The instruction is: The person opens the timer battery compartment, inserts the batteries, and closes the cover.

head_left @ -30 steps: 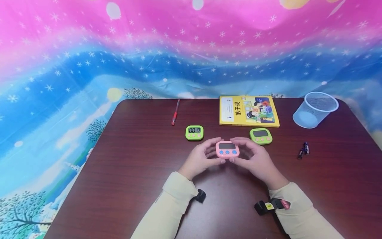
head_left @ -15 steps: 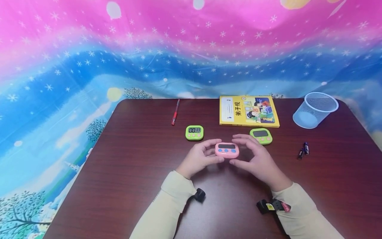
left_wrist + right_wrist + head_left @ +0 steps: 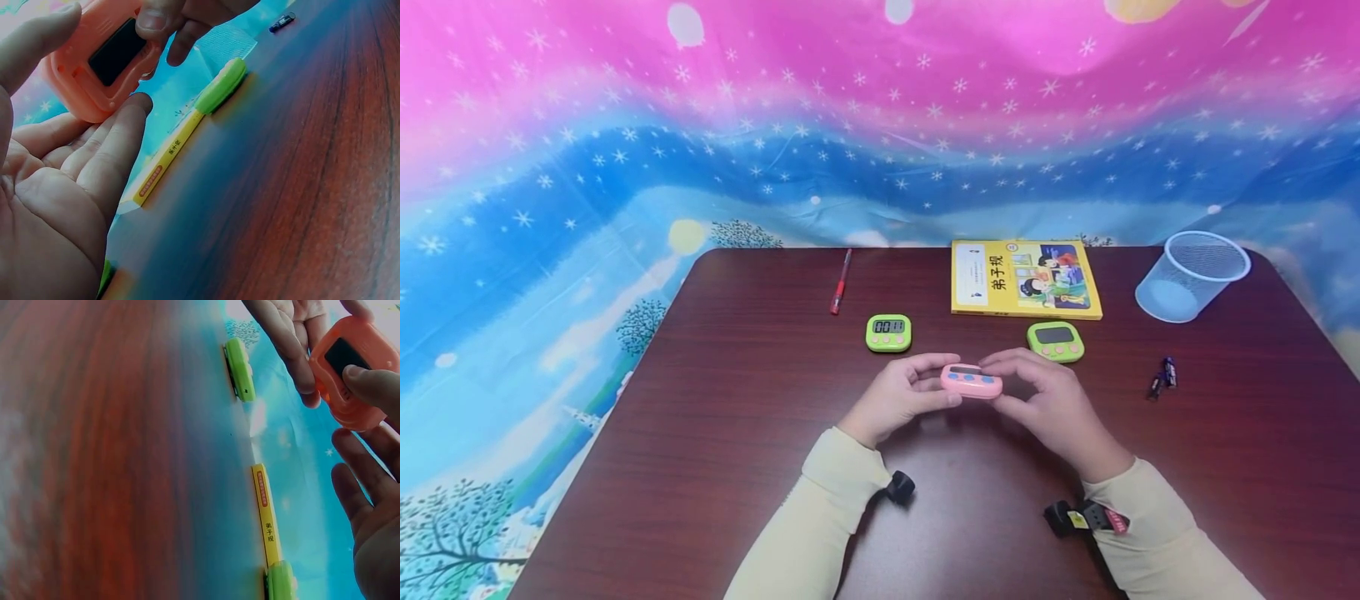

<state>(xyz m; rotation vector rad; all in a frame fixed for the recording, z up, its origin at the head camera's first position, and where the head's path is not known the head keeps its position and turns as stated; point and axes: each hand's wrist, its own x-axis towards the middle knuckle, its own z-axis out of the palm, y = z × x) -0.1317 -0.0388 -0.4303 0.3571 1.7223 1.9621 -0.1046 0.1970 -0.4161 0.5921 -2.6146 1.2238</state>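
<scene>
A pink, rounded plastic timer (image 3: 972,385) was tilted above the glossy dark-red wooden worktop (image 3: 715,433), pinched between thumb and fingers of the left hand (image 3: 898,396) and likewise of the right hand (image 3: 1056,408). The right thumb hid part of the black panel (image 3: 116,53) on the timer's back. In the right wrist view, the bottom edge cut off a green, rounded plastic timer (image 3: 281,581). Two small, dark cylinders (image 3: 1170,372) were hard to make out.
</scene>
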